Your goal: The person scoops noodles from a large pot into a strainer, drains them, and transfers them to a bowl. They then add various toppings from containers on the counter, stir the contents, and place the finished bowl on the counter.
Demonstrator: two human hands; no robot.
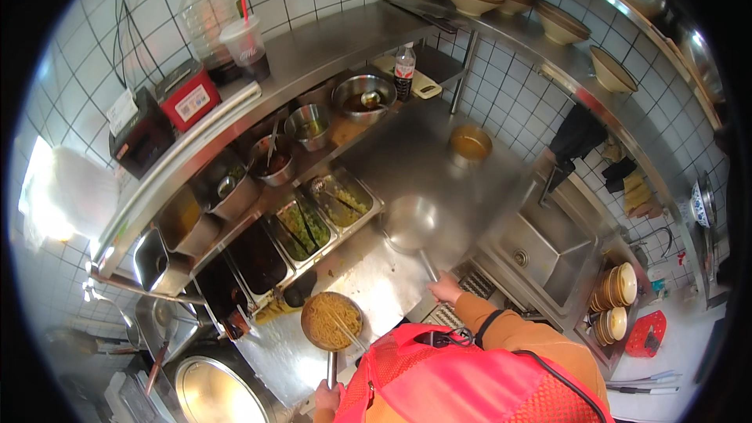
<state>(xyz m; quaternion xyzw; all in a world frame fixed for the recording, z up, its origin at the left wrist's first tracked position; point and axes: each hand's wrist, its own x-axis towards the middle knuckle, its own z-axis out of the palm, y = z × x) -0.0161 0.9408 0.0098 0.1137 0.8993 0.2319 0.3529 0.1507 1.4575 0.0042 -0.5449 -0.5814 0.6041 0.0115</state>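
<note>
My left hand (pixel 327 395) grips the metal handle of a small pan (pixel 304 329), low in the view. Cooked noodles (pixel 336 317) fill this pan, and a pair of chopsticks (pixel 343 329) leans out over its rim toward my body. Farther up and to the right, my right hand (pixel 445 288) is closed around the handle of a steel saucepan (pixel 411 220). That saucepan is over the dark steel surface beside the food trays; it looks shiny, and its contents cannot be made out.
Steel trays of chopped greens (pixel 302 229) and pale diced food (pixel 341 202) border the counter (pixel 370 264). A pot of orange liquid (pixel 470 144) stands behind the saucepan. To the right are a sink (pixel 540 241) and stacked bowls (pixel 614 288); a large round pot (pixel 220 393) stands lower left.
</note>
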